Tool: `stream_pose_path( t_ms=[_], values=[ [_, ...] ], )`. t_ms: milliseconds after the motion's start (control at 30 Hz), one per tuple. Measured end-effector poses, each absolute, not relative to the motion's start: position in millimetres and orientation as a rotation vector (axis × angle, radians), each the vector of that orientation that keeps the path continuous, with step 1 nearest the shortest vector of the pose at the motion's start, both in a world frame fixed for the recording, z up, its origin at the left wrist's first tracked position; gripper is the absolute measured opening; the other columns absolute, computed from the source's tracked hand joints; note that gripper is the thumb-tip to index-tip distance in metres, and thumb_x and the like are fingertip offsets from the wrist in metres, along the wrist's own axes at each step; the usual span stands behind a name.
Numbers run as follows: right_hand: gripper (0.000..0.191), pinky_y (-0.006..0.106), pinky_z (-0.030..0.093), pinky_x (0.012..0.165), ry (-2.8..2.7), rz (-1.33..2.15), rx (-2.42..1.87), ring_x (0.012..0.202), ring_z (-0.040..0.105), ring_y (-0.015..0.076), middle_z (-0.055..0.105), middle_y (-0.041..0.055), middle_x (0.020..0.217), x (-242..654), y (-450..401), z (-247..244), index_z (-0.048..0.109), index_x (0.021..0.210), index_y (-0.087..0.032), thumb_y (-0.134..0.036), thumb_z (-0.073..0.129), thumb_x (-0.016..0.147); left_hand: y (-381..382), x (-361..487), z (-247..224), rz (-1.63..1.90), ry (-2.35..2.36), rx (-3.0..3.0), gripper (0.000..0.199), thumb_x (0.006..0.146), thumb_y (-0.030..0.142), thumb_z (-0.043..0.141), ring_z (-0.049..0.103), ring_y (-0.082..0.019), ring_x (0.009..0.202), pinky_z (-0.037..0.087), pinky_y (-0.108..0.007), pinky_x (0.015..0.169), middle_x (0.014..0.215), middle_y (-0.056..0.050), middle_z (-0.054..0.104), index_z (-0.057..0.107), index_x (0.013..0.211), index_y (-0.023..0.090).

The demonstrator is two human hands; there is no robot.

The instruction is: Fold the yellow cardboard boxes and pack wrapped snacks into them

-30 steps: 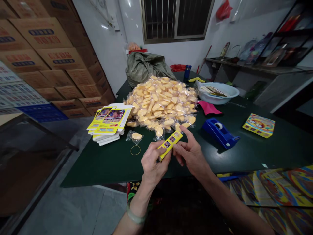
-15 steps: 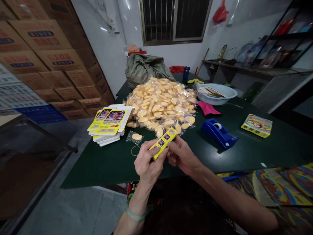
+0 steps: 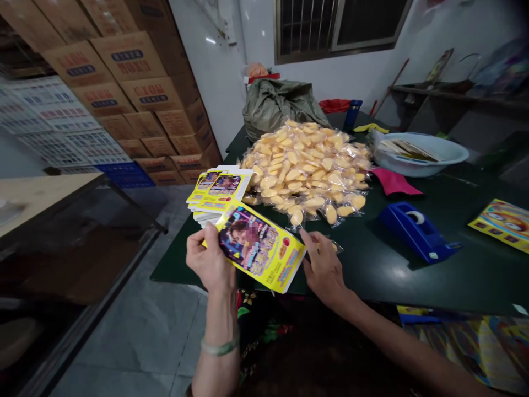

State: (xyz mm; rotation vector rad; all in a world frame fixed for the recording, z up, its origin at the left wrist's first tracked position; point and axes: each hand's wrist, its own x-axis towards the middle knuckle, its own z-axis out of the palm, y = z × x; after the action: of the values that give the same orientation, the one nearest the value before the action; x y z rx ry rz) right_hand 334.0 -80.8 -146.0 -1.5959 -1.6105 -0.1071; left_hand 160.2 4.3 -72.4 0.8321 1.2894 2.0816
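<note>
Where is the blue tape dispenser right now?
In the head view, the blue tape dispenser sits on the right side of the dark green table, just below the pink cloth and to the right of the person's right hand.

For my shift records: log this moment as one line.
left hand: holds yellow carton blank | right hand: beside it | behind: sachet heap

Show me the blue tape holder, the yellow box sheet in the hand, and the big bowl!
Blue tape dispenser [image 3: 413,231], head view, on its blue body.
Yellow flattened carton [image 3: 268,259], head view, on its printed front.
Pale plastic basin [image 3: 430,165], head view, on its outer wall.
</note>
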Motion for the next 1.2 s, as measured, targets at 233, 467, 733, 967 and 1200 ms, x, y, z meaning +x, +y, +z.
stream_pose_path(
  t_ms=[233, 467, 733, 967, 1200],
  values=[
    [0.035, 0.044, 0.041, 0.096, -2.205, -0.505, -1.013, 0.132, 0.037, 0.0308, 0.052, 0.0132, 0.132, 319, -84, -129, 0.051, 0.126, -0.021, -0.018, 0.045, 0.091, 17, 127, -101, 1.503, 1.324, 0.542, 0.046, 0.043, 0.039, 0.082, 0.045, -0.008, 0.05, 0.041, -0.024, 0.051, 0.051, 0.006, 0.047, 0.045, 0.057, 0.017],
    [0.031, 0.029, 0.047, 0.064, -1.907, 0.345, -1.242, 0.073, 0.062, 0.018, 0.07, 0.0107, 0.085, 291, -63, -97, 0.064, 0.1, -0.012, -0.021, 0.036, 0.091, -18, 115, -102, 1.921, 1.435, 1.916, 0.063, 0.079, 0.061, 0.051, 0.044, -0.03, 0.125, 0.032, -0.048, 0.103, 0.13, -0.014, 0.048, 0.045, 0.126, 0.02],
    [0.035, 0.031, 0.049, 0.052, -1.204, 1.469, -1.173, 0.062, 0.061, 0.0196, 0.067, 0.0072, 0.071, 316, -43, -85, 0.064, 0.081, -0.018, -0.049, 0.05, 0.084, -29, 125, -101, 0.905, 1.37, 2.825, 0.088, 0.065, 0.044, 0.066, 0.045, -0.038, 0.119, 0.036, -0.048, 0.091, 0.133, -0.021, 0.042, 0.028, 0.14, 0.019],
    [0.043, 0.03, 0.047, 0.062, -1.105, 0.597, -1.959, 0.087, 0.064, 0.0252, 0.068, 0.0132, 0.09, 449, 17, -89, 0.061, 0.086, -0.015, -0.055, 0.045, 0.085, -13, 128, -111, 1.005, 1.392, 2.693, 0.087, 0.065, 0.043, 0.066, 0.049, -0.033, 0.11, 0.039, -0.042, 0.082, 0.127, -0.017, 0.045, 0.028, 0.139, 0.019],
    [0.046, 0.04, 0.041, 0.077, -1.259, 0.372, -2.299, 0.097, 0.06, 0.0353, 0.067, 0.0169, 0.093, 464, 62, -119, 0.059, 0.09, -0.014, -0.052, 0.07, 0.066, -3, 158, -108, 0.863, 1.422, 2.663, 0.083, 0.06, 0.041, 0.068, 0.05, -0.033, 0.108, 0.038, -0.045, 0.084, 0.125, -0.017, 0.048, 0.039, 0.134, 0.017]
  ],
)
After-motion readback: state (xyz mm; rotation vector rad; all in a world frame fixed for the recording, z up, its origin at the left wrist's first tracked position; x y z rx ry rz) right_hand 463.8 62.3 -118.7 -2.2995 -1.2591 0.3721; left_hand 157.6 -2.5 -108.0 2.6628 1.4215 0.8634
